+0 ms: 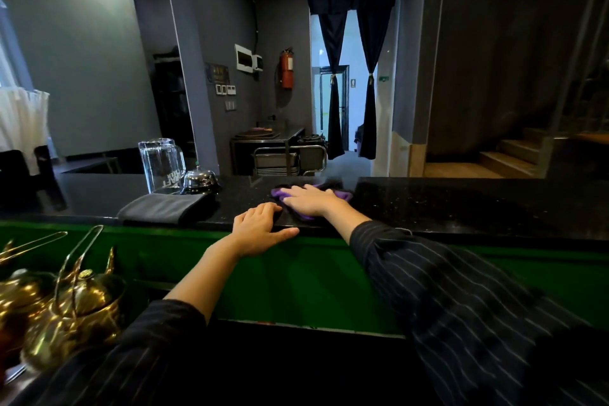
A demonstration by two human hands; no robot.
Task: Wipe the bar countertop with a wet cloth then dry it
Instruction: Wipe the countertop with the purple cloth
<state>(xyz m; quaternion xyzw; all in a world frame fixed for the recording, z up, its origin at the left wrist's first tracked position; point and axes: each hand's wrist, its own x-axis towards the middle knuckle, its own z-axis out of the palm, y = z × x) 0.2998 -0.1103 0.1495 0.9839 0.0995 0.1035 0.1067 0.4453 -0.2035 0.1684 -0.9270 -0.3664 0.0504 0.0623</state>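
Black speckled countertop (461,204) has some clutter. A folded grey towel (164,208) sits at 9 o'clock from the hands, with a glass mug (161,163) and a service bell (199,180) behind it at about 10. Brass kettles (75,316) sit down at 8. Both arms reach forward over the green front. The left hand (260,229) lies relaxed on the counter edge, thumb out. The right hand (309,199) is flat with fingers spread, pressing the purple cloth (342,195) just at 1 o'clock of the left.

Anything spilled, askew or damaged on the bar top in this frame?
Nothing stands out. The right hand presses a purple cloth flat on the countertop, the grey cloth lies folded, and the glass mug stands upside down beside the bell, seemingly on purpose.
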